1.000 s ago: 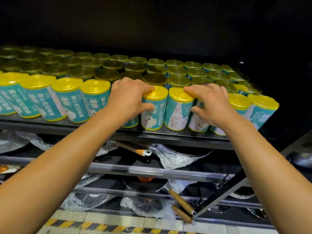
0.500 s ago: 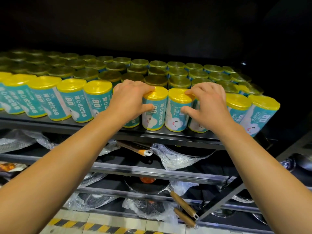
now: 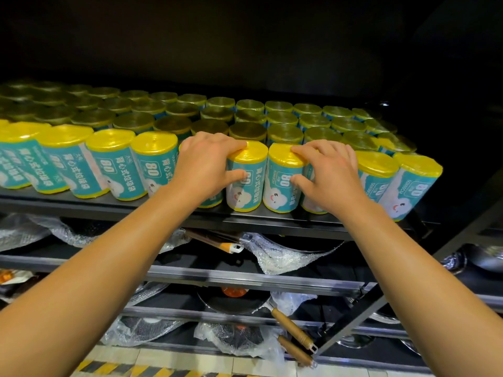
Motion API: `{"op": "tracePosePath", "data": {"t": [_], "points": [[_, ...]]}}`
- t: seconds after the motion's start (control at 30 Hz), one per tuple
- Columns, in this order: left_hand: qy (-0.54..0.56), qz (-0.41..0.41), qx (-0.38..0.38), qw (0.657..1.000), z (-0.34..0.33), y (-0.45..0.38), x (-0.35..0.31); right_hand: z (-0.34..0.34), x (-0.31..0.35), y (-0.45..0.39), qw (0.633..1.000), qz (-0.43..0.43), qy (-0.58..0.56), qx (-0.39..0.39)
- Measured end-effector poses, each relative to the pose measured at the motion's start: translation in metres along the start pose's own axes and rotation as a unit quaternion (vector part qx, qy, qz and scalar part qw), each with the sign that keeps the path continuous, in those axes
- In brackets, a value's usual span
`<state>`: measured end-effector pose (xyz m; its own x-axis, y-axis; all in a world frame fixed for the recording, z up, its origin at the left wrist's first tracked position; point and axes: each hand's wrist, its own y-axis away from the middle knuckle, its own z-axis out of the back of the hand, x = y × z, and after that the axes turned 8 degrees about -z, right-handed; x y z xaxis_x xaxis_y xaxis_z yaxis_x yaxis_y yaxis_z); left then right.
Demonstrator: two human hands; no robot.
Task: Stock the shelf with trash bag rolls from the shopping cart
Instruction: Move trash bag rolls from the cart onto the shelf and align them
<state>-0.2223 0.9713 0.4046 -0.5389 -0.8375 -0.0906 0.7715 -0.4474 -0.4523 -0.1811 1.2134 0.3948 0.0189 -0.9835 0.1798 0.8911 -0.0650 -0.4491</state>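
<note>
Several rows of teal-labelled trash bag rolls with yellow tops stand packed on the black top shelf (image 3: 109, 210). My left hand (image 3: 206, 167) grips a front-row roll (image 3: 245, 191), fingers over its yellow top and thumb on its label. It hides most of the roll to its left. My right hand (image 3: 329, 172) grips the neighbouring roll (image 3: 280, 191) the same way, fingertips on the top rim and thumb on the label. It covers much of another roll (image 3: 313, 208). Both gripped rolls stand upright, side by side at the shelf's front edge. The shopping cart is out of view.
Below are lower shelves (image 3: 245, 278) holding pans in bubble wrap (image 3: 283, 257), with wooden handles (image 3: 292, 329) sticking out at the front. A slanted black frame bar (image 3: 353, 322) runs at lower right. Yellow-black hazard tape (image 3: 122, 371) marks the floor.
My right hand shifted left onto the roll beside the left hand's roll, and that roll's label has turned to show the "80". My left hand stayed on its roll.
</note>
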Motion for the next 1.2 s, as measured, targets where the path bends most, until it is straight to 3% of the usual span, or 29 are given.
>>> {"op": "tracePosePath", "data": {"t": [0.6,0.7,1.2], "points": [[0.010,-0.013,0.005,1.000,0.004,0.001,0.004,-0.002,0.012,0.000,1.000,-0.021,-0.010,0.002],[-0.034,-0.011,0.028,0.999,0.000,-0.001,-0.002,-0.003,0.013,0.001,1.000,-0.024,-0.009,-0.004],[-0.032,0.010,-0.016,0.999,-0.005,0.000,-0.004,-0.007,0.009,0.002,1.000,-0.017,-0.016,-0.012]]}}
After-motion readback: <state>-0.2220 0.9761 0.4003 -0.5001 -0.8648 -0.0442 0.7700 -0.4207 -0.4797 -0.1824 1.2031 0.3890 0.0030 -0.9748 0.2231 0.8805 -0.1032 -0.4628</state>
